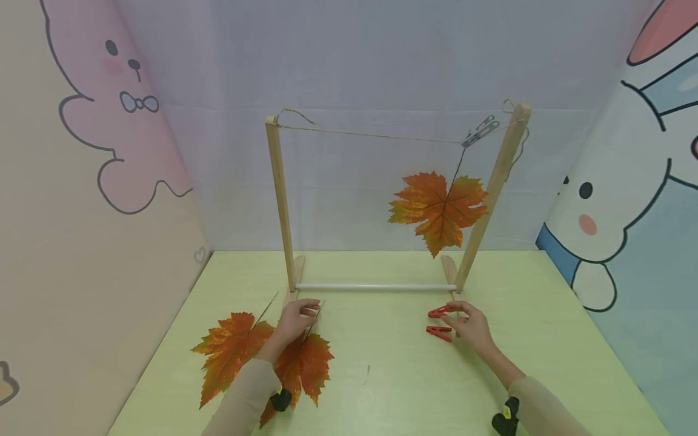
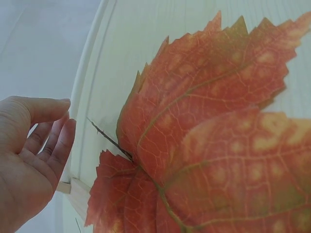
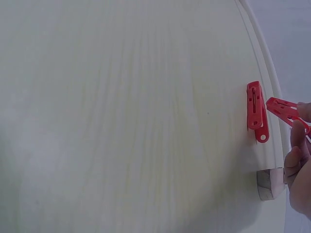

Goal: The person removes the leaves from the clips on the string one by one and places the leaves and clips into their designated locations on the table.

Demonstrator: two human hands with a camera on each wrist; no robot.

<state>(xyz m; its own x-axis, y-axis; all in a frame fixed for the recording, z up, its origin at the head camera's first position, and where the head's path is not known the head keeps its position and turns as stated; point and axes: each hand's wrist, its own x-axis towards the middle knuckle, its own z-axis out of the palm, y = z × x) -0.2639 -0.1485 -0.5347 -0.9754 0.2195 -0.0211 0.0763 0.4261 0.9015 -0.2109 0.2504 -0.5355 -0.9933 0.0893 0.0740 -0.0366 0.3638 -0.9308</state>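
Pinching red clothespin [image 3: 281, 107] in right hand [image 1: 473, 328], beside second clothespin [image 3: 257, 116] on tabletop [image 1: 382, 351] | holding nothing in narrowly parted left hand [image 1: 299, 318] near stem [image 2: 111, 140] of maple leaf [image 1: 313, 363], also on tabletop | possibly risking knocking second clothespin through crowding, or bending stem through hasty closing

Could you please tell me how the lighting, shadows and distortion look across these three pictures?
Head view: fairly even light, hanging leaf distinct; left wrist: pale and hazy, the long white edge beyond the large leaf curving, probably lens distortion; right wrist: also hazy, soft shadow on the table at lower right.
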